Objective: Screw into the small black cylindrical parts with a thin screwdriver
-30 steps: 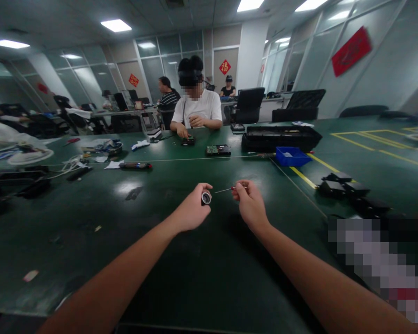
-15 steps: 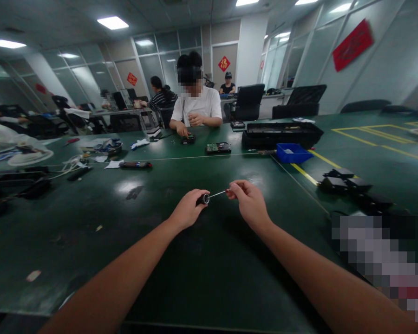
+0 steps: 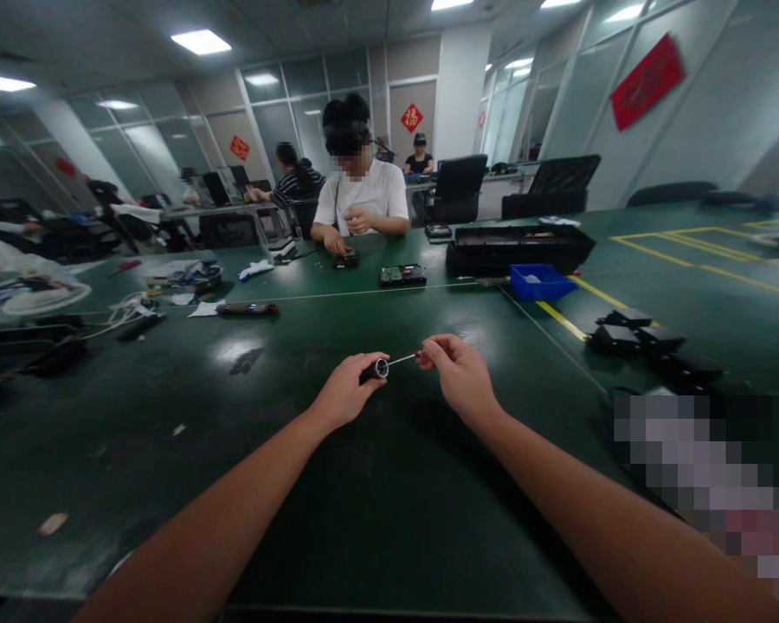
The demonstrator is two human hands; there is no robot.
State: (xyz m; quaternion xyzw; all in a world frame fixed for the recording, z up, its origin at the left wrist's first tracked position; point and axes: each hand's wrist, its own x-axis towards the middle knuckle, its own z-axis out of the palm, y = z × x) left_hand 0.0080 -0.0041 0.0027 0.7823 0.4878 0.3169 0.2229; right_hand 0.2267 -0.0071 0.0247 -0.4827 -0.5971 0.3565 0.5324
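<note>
Over the middle of the green table [image 3: 325, 536], my left hand [image 3: 347, 391] is closed around a small black cylinder [image 3: 373, 370] with a silver ring at its end. That ringed end faces right. My right hand [image 3: 458, 372] pinches the red handle of a thin metal screwdriver [image 3: 401, 359] to the right of it. The shaft points left and its tip reaches the ringed end; whether it goes inside I cannot tell.
Across the table a person in white [image 3: 362, 199] handles a small black device [image 3: 346, 259]. Near them lie a circuit board [image 3: 402, 274], a long black tray [image 3: 519, 258] and a blue bin [image 3: 540, 284]. Black blocks [image 3: 666, 342] sit at right, a dark tube [image 3: 247, 309] at left.
The view has shifted slightly, so the background sits a little further left. Both hands keep nearly the same pose, and the cylinder's ringed end has turned slightly.
</note>
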